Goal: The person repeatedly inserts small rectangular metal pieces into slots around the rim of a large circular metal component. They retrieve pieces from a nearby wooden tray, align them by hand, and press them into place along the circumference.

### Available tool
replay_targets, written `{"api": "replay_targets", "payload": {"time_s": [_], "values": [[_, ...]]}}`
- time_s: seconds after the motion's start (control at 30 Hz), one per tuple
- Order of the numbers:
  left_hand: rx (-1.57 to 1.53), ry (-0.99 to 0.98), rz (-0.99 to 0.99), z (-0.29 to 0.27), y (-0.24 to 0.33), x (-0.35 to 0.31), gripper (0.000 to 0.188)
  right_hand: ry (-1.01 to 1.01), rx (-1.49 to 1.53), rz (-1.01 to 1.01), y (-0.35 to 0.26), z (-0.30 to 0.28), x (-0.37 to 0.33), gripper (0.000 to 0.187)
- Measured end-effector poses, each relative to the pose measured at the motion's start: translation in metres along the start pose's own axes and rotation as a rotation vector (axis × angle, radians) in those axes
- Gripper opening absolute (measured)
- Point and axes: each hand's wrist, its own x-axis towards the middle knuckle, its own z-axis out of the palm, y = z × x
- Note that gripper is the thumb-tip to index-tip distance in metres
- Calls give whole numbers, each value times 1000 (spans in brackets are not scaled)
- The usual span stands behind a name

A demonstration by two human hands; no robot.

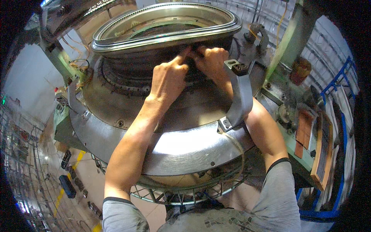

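Observation:
Both hands reach up to the dark side wall (133,69) of a large round machine, just beneath its shiny metal rim (162,43). My left hand (170,79) is closed, with the index finger stretched toward the wall and the other fingers curled. Close beside it, my right hand (213,62) is also closed, its thumb and index finger pointing in toward the left fingertip. The fingertips nearly meet in shadow, and anything small between them cannot be made out. A curved grey metal bracket (241,91) stands in front of my right wrist.
A wide polished metal ring (181,149) curves round the machine in front of me. Green posts (290,38) rise on both sides. At the right are a reddish-brown block (304,129) and a wood-framed panel (324,149). Dark objects (67,186) lie on the floor at left.

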Motion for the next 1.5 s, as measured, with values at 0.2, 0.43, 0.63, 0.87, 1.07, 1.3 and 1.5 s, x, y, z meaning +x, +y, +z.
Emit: {"api": "replay_targets", "payload": {"time_s": [0.2,0.43,0.63,0.87,1.07,1.3,1.5], "values": [[0,243,-13,-1,6,-1,10,26,121,118,4,16,9,41],[3,238,-27,-3,3,-2,10,-577,1523,495,17,5,8,37],[15,184,-25,7,3,-4,17,-589,1702,753,17,-19,6,33],[131,-93,181,28,9,-5,52,-453,865,721,38,2,5,25],[-39,-377,4,16,-13,-9,44,-319,774,486,62,-85,-60,28],[263,-575,128,-38,-114,-74,59,-467,659,817,43,-312,-141,18],[86,-269,23,-82,-144,-118,59,-238,381,1065,123,-484,-215,25]]}}
